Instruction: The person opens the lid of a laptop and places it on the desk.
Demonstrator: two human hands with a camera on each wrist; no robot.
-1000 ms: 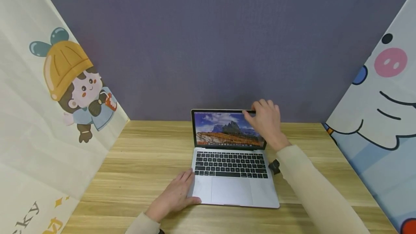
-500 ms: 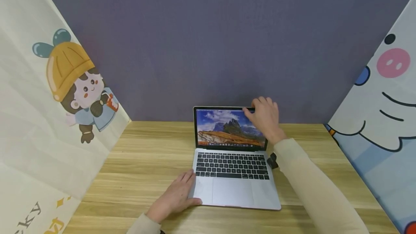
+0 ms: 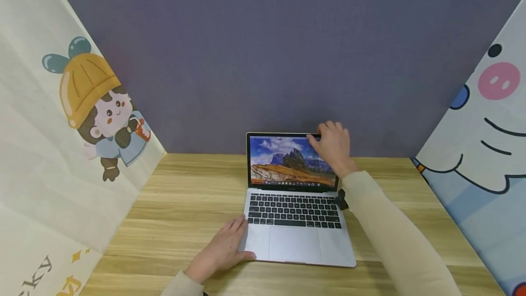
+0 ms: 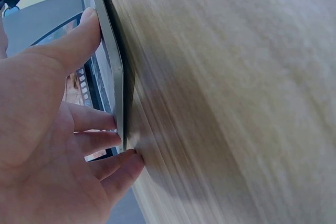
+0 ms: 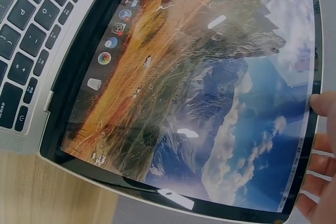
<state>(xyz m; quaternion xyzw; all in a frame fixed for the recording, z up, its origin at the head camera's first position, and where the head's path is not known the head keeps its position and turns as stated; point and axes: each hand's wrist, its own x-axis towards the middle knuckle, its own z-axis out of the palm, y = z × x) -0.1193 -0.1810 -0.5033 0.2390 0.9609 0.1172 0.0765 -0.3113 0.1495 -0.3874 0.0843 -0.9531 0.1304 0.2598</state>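
Observation:
A silver laptop [image 3: 294, 243] stands unfolded on the wooden table, its lit screen [image 3: 279, 161] showing a mountain picture. My right hand [image 3: 334, 146] pinches the screen's top edge near the right corner. In the right wrist view, that thumb [image 5: 320, 103] lies on the front bezel while the other fingers [image 5: 315, 182] reach behind the lid. At the base's front left corner rests my left hand [image 3: 223, 245], thumb along the front edge and fingers against the left side. The left wrist view shows its fingers [image 4: 94, 142] spread and extended, fingertips right at the laptop's edge.
A dark grey wall panel [image 3: 263, 58] rises close behind the lid. Printed curtains flank the wooden table [image 3: 181, 195], a cartoon child [image 3: 108, 113] on the left one and a pink snout [image 3: 498, 81] on the right. A small black device [image 3: 341, 199] sits by the right cuff.
The lid has tilted back slightly to stand more upright, its top edge rising in the head view with my right hand on it. My left hand stays at the base's corner.

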